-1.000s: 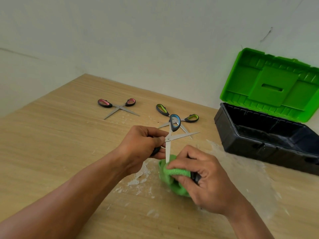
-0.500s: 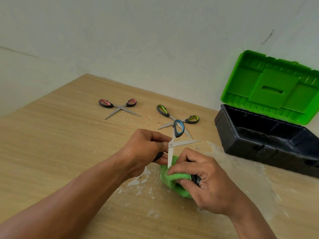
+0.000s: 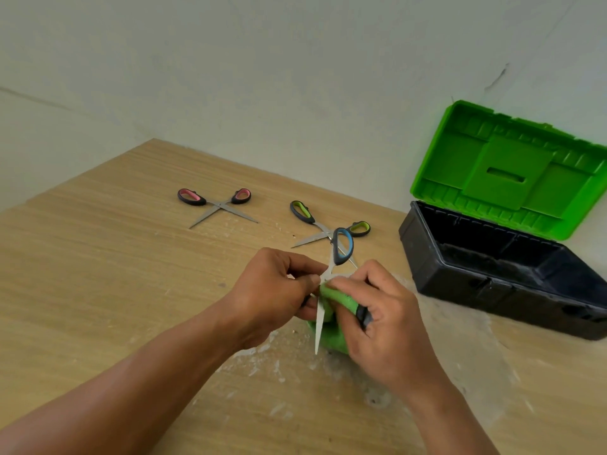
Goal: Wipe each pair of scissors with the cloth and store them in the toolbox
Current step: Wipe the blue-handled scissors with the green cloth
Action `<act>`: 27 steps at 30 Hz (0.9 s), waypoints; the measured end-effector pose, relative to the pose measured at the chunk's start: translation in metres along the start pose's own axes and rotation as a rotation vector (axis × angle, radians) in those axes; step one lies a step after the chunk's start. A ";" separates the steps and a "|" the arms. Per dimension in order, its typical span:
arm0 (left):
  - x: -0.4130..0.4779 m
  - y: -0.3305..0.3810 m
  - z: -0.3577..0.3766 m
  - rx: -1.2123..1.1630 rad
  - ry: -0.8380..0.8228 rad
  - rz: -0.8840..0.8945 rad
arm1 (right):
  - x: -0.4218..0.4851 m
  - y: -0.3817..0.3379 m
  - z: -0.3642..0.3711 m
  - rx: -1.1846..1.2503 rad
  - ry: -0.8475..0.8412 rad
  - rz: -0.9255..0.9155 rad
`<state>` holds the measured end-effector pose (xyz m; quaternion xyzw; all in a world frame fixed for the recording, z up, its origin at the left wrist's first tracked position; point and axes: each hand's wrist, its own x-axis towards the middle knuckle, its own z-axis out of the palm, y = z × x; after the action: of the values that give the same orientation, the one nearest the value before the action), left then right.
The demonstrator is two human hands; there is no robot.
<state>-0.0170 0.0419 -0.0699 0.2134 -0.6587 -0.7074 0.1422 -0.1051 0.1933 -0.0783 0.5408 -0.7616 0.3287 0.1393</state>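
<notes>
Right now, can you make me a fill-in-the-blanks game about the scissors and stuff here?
1. The left hand grips the blue-handled scissors while the right hand wipes them with a ____ cloth.
2. The pink-handled scissors and the green-handled scissors lie on the ____.
3. The lid of the toolbox stands ____.
Missing words: green; table; open.

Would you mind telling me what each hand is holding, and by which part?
The left hand grips the blue-handled scissors by their lower handle; the right hand pinches the green cloth around one blade.
</notes>
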 end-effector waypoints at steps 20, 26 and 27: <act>0.001 0.002 -0.006 0.105 0.147 0.046 | -0.005 -0.012 0.005 -0.144 -0.258 -0.185; 0.004 0.004 -0.011 0.062 0.143 0.053 | -0.010 -0.014 0.006 -0.110 -0.310 -0.231; 0.005 0.004 -0.012 0.059 0.139 0.053 | -0.011 -0.013 0.004 -0.088 -0.324 -0.237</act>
<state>-0.0158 0.0286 -0.0673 0.2484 -0.6731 -0.6673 0.2000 -0.0886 0.1959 -0.0832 0.6657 -0.7188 0.1852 0.0761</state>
